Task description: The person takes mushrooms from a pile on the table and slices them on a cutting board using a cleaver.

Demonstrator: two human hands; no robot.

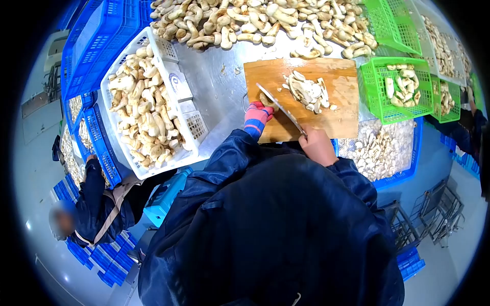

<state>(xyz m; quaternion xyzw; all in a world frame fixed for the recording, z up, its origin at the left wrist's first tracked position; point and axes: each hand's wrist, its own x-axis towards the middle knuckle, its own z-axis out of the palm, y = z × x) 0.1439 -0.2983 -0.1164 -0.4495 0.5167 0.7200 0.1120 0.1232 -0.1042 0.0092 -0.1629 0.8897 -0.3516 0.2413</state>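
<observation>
My left hand point(259, 118), in a pink and blue striped glove, is closed on a brownish mushroom point(267, 102) near the left edge of the wooden cutting board point(337, 120). In my bare right hand point(317, 145) is the handle of a knife point(282, 110), its blade slanting up and left right beside the mushroom. Whether the edge touches the mushroom I cannot tell. A pile of pale mushroom slices point(308, 92) lies on the board, to the right of the blade.
Whole mushrooms point(245, 23) are heaped behind the board. A white crate point(148, 30) full of mushrooms stands left, a green basket point(380, 97) right. Below the board's right side is a blue crate point(416, 148) of slices. Another person point(102, 204) is at the left.
</observation>
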